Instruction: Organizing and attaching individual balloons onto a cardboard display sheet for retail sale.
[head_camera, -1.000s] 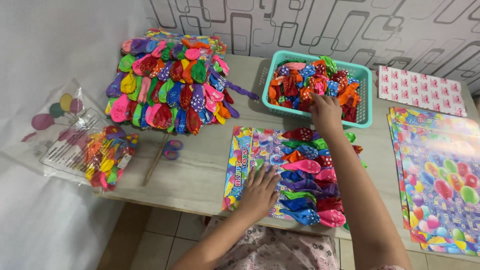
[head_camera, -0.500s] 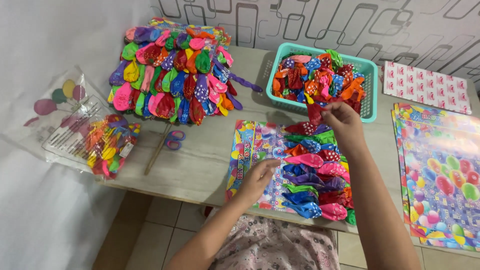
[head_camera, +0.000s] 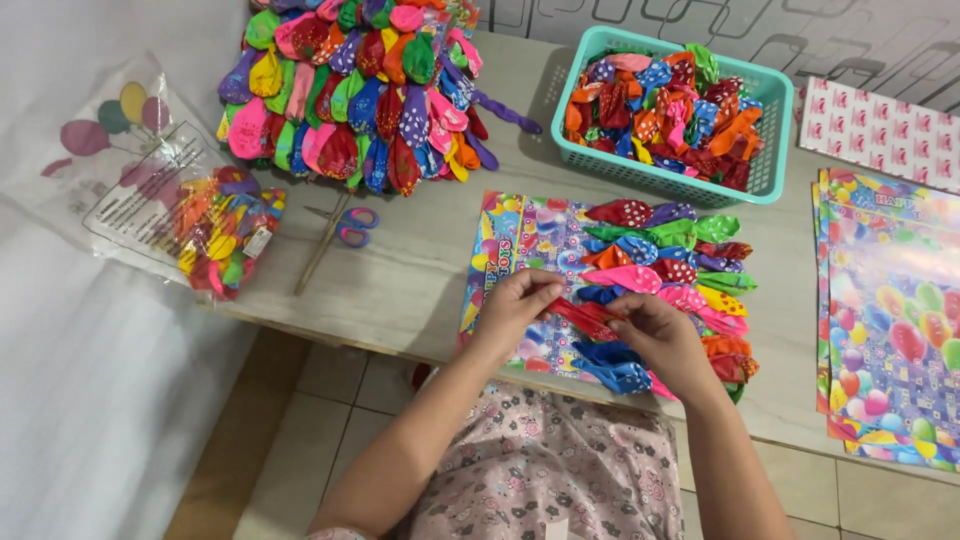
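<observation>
My left hand (head_camera: 517, 305) and my right hand (head_camera: 660, 335) both grip a red balloon (head_camera: 583, 317), stretched between them just above a colourful printed card (head_camera: 525, 240). Rows of flat balloons (head_camera: 680, 275) in several colours lie fixed on the card's right half, partly hidden under my right hand. A teal basket (head_camera: 768, 150) full of loose balloons stands beyond the card.
A big stack of balloon-covered cards (head_camera: 350, 95) sits at the far left. Small purple scissors (head_camera: 345, 228) lie beside it. A clear plastic bag of balloons (head_camera: 215, 235) hangs over the table's left edge. Blank printed cards (head_camera: 890, 320) are stacked at the right, a patterned sheet (head_camera: 880, 130) behind.
My right hand left the basket with a red balloon and came down to the card. My left hand lifted off the card and took the balloon's other end.
</observation>
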